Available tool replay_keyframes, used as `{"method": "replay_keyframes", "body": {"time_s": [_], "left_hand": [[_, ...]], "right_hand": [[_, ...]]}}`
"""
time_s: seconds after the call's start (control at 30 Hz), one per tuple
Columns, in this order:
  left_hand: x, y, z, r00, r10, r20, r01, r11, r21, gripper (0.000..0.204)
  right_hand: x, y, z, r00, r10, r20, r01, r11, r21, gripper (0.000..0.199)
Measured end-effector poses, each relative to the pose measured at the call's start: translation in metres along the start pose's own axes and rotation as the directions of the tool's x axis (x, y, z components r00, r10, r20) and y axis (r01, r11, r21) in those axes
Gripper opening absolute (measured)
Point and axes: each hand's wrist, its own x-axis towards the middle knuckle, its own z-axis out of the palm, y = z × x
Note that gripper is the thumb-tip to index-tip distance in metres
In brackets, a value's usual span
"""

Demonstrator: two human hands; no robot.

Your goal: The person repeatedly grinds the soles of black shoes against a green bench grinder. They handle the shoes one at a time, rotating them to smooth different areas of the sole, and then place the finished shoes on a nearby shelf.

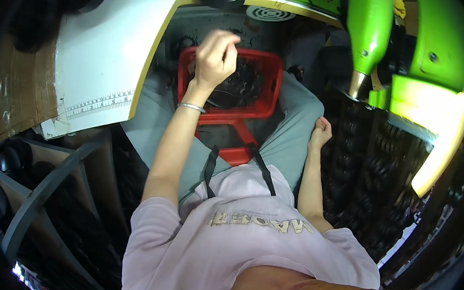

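My left hand (216, 58) is raised over a red plastic basket (280, 83) between my knees. Its fingers are curled in, and whatever they may hold is hidden. A metal bangle (191, 107) circles that wrist. Dark, stringy scraps (243, 86) lie in the basket. Down beside my right knee hangs my right hand (321, 131), its fingers bent inward next to the grey trouser leg. Nothing shows plainly in it, though the inside of the fingers is turned out of sight.
A white, yellow-edged worktop (103, 57) with a printed ruler curves round at the left. Green machine arms (372, 16) and a bright lamp (427, 100) stand at the right. A grey rack (43, 189) is at my left; dark stacked pieces (378, 171) fill the right side.
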Motion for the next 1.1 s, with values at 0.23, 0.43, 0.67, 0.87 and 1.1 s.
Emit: {"method": "replay_keyframes", "body": {"time_s": [0.23, 0.43, 0.67, 0.87, 1.1], "left_hand": [[-0.218, -0.164, -0.018, -0.188, -0.891, 0.414, 0.342, 0.336, 0.878, 0.033], [-0.301, -0.210, 0.006, -0.082, -0.880, 0.469, 0.197, 0.447, 0.873, 0.028], [-0.340, -0.249, 0.019, -0.052, -0.847, 0.529, 0.079, 0.525, 0.848, 0.029], [-0.325, -0.249, 0.020, -0.171, -0.840, 0.515, 0.004, 0.522, 0.853, 0.029], [-0.327, -0.253, 0.016, -0.200, -0.844, 0.498, 0.007, 0.507, 0.862, 0.029]], "right_hand": [[0.003, 0.001, -0.011, 0.992, 0.127, -0.008, -0.126, 0.992, 0.027, 0.013], [-0.019, -0.020, -0.004, 0.972, 0.222, -0.072, -0.221, 0.975, 0.016, 0.013], [-0.034, -0.024, -0.014, 0.948, 0.312, -0.054, -0.310, 0.950, 0.048, 0.010], [-0.042, -0.017, -0.024, 0.915, 0.395, -0.080, -0.390, 0.918, 0.064, 0.010], [-0.034, -0.019, -0.018, 0.901, 0.426, -0.076, -0.416, 0.901, 0.125, 0.010]]}}
